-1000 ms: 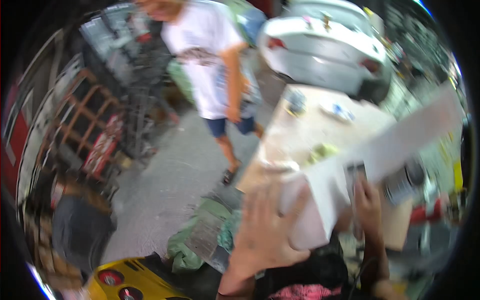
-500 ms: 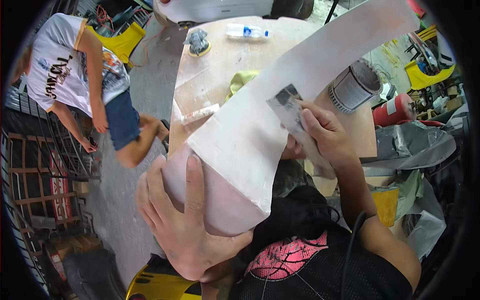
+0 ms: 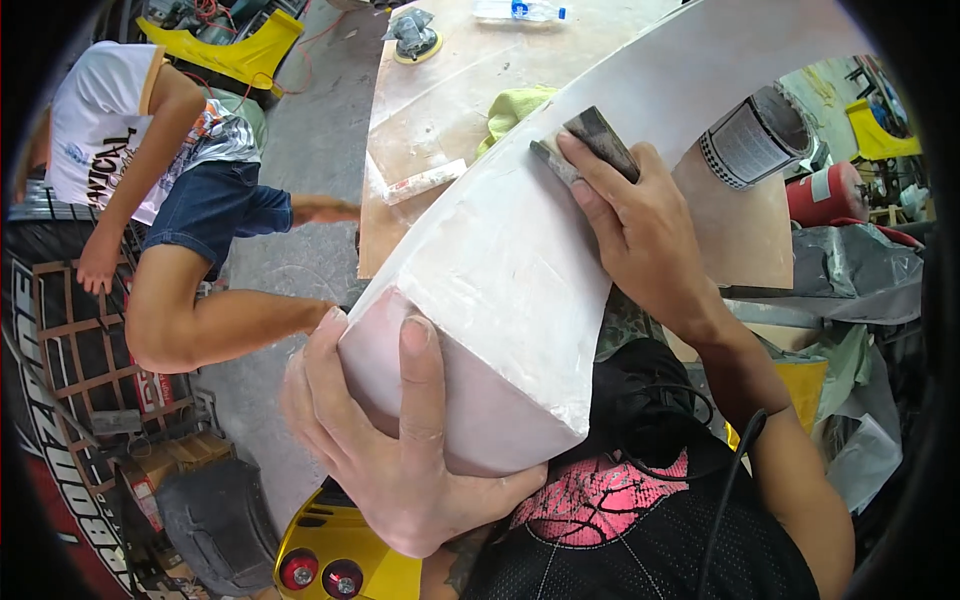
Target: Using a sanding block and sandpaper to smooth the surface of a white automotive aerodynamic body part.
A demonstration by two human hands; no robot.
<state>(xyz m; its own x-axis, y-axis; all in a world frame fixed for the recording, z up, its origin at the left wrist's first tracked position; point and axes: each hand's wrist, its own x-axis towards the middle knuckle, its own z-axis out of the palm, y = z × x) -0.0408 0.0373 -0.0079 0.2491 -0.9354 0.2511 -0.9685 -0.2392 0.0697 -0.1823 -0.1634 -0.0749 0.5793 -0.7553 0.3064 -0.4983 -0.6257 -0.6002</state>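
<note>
A long curved white car body panel (image 3: pixel 500 285), with a dusty, sanded-looking surface, stretches from near my chest to the far right. My left hand (image 3: pixel 400 430) is wrapped round its near pinkish end, the fingers spread over the end face. Farther up the panel, my right hand (image 3: pixel 645 225) is closed on a sanding block (image 3: pixel 603 143) with a dark top and a grey sheet round it. The block rests on the white face near the panel's left edge. My right fingers partly hide it.
A pale worktable (image 3: pixel 440 110) bears a sander (image 3: pixel 414 38), a plastic bottle (image 3: pixel 520 10), a yellow-green cloth (image 3: pixel 510 112), a white tube (image 3: pixel 424 182) and a paint can (image 3: pixel 755 138). A red cylinder (image 3: pixel 828 192) lies at right. Another person (image 3: pixel 150 150) stands at left.
My right hand has brought the sanding block from a raised, tilted hold down onto the panel, up and slightly left. The panel sits farther right in view. The other person's legs have moved.
</note>
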